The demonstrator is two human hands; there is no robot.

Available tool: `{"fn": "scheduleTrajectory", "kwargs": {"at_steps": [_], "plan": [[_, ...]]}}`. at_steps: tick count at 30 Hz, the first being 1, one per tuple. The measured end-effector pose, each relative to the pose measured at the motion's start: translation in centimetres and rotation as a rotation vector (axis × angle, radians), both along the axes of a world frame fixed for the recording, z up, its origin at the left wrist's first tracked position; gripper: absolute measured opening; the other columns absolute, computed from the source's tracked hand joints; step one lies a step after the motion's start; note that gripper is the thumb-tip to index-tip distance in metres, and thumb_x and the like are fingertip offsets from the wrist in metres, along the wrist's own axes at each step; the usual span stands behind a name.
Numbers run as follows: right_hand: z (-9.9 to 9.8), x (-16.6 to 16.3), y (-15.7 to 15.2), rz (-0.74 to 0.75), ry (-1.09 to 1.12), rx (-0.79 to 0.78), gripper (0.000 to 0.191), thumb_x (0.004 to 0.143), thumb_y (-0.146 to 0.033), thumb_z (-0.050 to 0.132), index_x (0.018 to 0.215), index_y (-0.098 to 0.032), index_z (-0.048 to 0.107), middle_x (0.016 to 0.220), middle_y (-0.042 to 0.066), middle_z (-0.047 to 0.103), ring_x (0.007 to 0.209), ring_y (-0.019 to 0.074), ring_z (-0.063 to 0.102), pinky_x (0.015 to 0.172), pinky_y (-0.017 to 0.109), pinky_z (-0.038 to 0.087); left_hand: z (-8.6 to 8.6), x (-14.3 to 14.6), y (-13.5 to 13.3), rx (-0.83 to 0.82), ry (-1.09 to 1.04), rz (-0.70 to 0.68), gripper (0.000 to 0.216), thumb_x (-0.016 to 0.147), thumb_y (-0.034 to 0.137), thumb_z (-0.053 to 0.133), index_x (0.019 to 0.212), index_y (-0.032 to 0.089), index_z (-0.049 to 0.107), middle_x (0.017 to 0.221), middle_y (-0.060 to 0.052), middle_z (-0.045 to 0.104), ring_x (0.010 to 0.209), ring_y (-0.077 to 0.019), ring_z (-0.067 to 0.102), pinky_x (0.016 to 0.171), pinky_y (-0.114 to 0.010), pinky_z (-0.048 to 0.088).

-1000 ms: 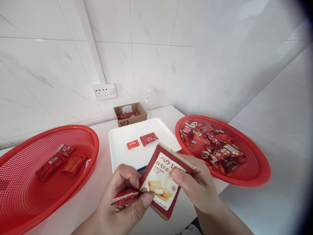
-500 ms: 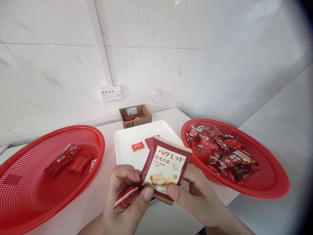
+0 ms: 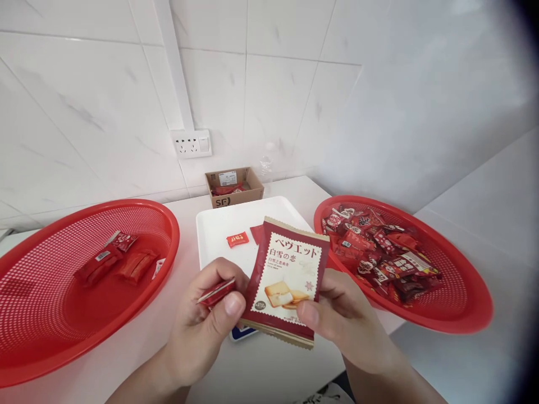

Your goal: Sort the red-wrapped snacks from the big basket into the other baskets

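My right hand (image 3: 349,320) grips a maroon and cream cookie packet (image 3: 286,269) by its right side, thumb across the front. The packet's printed face, with pictured cookies, is turned towards me. In my left hand (image 3: 206,320) a small red snack packet (image 3: 217,292) is pinched edge-on between thumb and fingers. The left fingertips lie close against the cookie packet's left edge; whether they touch it I cannot tell. Behind the packet a white tray (image 3: 210,221) holds a small red wrapped candy (image 3: 238,239) and another red packet (image 3: 256,234), partly hidden.
A red basket (image 3: 172,224) with a few red packets stands on the left. On the right, another red basket (image 3: 471,314) holds a heap of red snack packets. A cardboard box (image 3: 240,197) with red packets sits at the back by a clear plastic bottle (image 3: 266,163).
The cookie packet has turned to face me more squarely. My left hand has shifted left with the small red packet, its thumb drawing off the cookie packet's front. The camera view has tilted slightly.
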State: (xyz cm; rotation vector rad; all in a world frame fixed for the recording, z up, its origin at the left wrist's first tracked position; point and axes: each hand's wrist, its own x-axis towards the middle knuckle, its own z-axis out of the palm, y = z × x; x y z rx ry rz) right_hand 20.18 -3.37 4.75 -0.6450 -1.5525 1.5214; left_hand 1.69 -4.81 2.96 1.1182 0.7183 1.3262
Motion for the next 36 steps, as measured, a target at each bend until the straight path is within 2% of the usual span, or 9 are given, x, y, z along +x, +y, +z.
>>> {"fn": "scheduleTrajectory", "kwargs": {"at_steps": [4, 11, 17, 24, 31, 36], "plan": [[-0.1, -0.2, -0.1, 0.022, 0.011, -0.036, 0.037, 0.084, -0.047, 0.057, 0.111, -0.024, 0.067, 0.101, 0.007, 0.071, 0.099, 0.0256, 0.064, 0.083, 0.039, 0.054, 0.2, -0.3, 0.0, -0.083, 0.036, -0.113, 0.031, 0.075, 0.049, 0.065, 0.072, 0.020, 0.057, 0.055, 0.002, 0.047, 0.048, -0.0094, 0.038, 0.045, -0.021, 0.029], [-0.4, -0.2, -0.5, 0.037, 0.066, -0.060, 0.040, 0.083, -0.052, 0.055, 0.113, -0.027, 0.066, 0.099, 0.007, 0.072, 0.096, 0.0243, 0.066, 0.076, 0.036, 0.055, 1.2, -0.1, 0.2, -0.140, 0.019, -0.150, 0.032, 0.072, 0.048, 0.067, 0.063, 0.020, 0.057, 0.050, 0.001, 0.050, 0.043, -0.0107, 0.042, 0.041, -0.022, 0.031], [-0.1, -0.2, -0.5, 0.061, 0.056, -0.039, 0.041, 0.085, -0.052, 0.053, 0.115, -0.028, 0.065, 0.104, 0.007, 0.071, 0.101, 0.0242, 0.064, 0.079, 0.036, 0.055, 1.1, -0.2, 0.2, -0.110, 0.041, -0.169, 0.031, 0.074, 0.048, 0.066, 0.064, 0.019, 0.058, 0.049, 0.001, 0.050, 0.044, -0.0110, 0.043, 0.042, -0.023, 0.033], [-0.5, 0.0, -0.5, 0.067, 0.095, -0.024, 0.042, 0.086, -0.049, 0.053, 0.119, -0.026, 0.062, 0.110, 0.007, 0.069, 0.106, 0.0246, 0.062, 0.083, 0.037, 0.055, 0.9, -0.5, 0.2, -0.086, 0.065, -0.211, 0.032, 0.077, 0.046, 0.064, 0.066, 0.018, 0.053, 0.052, 0.002, 0.049, 0.046, -0.0085, 0.043, 0.042, -0.019, 0.032], [-0.7, 0.2, -0.5, 0.009, 0.058, -0.018, 0.043, 0.087, -0.050, 0.051, 0.119, -0.025, 0.062, 0.112, 0.007, 0.069, 0.107, 0.0270, 0.062, 0.084, 0.039, 0.054, -0.1, -0.4, 0.1, -0.059, 0.065, -0.222, 0.028, 0.081, 0.043, 0.060, 0.073, 0.018, 0.052, 0.059, 0.003, 0.044, 0.052, -0.0072, 0.038, 0.046, -0.018, 0.029], [-1.0, 0.5, -0.5, -0.080, -0.009, 0.013, 0.038, 0.089, -0.045, 0.050, 0.117, -0.025, 0.064, 0.110, 0.006, 0.070, 0.104, 0.0270, 0.063, 0.079, 0.036, 0.056, 0.6, -0.1, 0.1, 0.000, 0.088, -0.202, 0.023, 0.081, 0.038, 0.061, 0.074, 0.017, 0.055, 0.064, 0.002, 0.048, 0.055, -0.0077, 0.040, 0.049, -0.018, 0.033]]}}
